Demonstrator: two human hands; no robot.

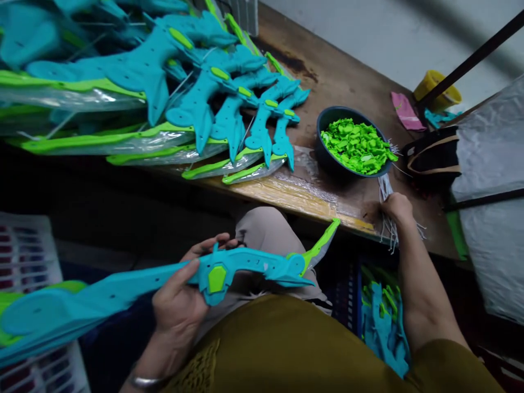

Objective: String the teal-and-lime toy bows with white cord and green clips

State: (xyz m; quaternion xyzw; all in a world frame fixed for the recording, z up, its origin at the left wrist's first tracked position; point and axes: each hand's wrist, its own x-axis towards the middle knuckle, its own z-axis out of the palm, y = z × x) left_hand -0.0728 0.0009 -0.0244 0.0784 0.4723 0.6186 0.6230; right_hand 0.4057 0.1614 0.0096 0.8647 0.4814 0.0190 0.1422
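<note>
My left hand [180, 300] is wrapped around the middle of a blue and green plastic toy bow [249, 257], held above my lap. A bright green piece [216, 278] sits in the bow's grip. At the table's front edge my right hand [398, 208] is closed on a bundle of white strings [385, 188], whose loose ends stick out below it. How many strings are between the fingers is hidden. Just behind that hand stands a dark bowl [321, 139] filled with small green plastic pieces [356, 144].
Many toy bows [196, 117] lie piled on the left of the wooden table [327, 82]. A crate [360, 297] with blue and green parts is below right; a white basket [30, 240] is at left. A black bag [436, 158] and yellow container [440, 90] stand at right.
</note>
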